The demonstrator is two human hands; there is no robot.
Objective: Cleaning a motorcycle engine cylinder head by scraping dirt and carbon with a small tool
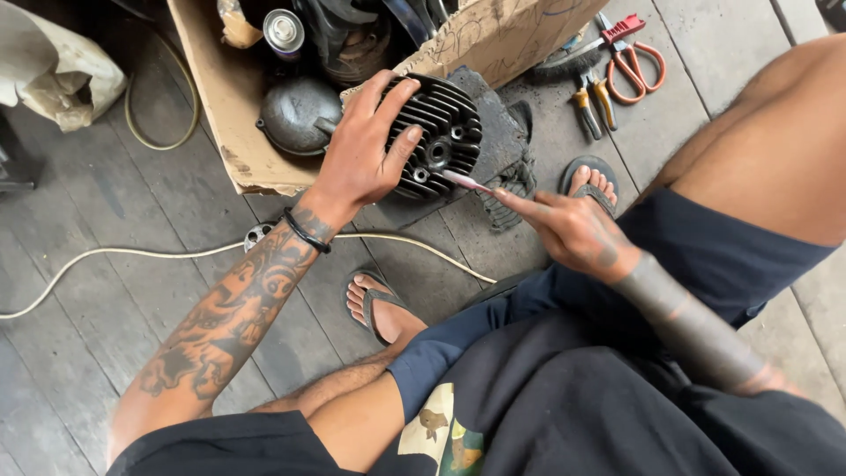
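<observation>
Clasping finned cylinder head (441,137) – left hand (361,154); right hand (573,229) pinching pink brush (465,182) against it.

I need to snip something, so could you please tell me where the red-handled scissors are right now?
The red-handled scissors lie on the floor at the top right of the head view, beside the yellow-handled pliers and right of the cardboard box.

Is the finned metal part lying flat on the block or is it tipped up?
Tipped up. The left hand holds the finned metal part on edge on the dark block.

Tattooed forearms, black wristband (307,233), navy shorts (705,256), flip-flops (381,306)
</observation>
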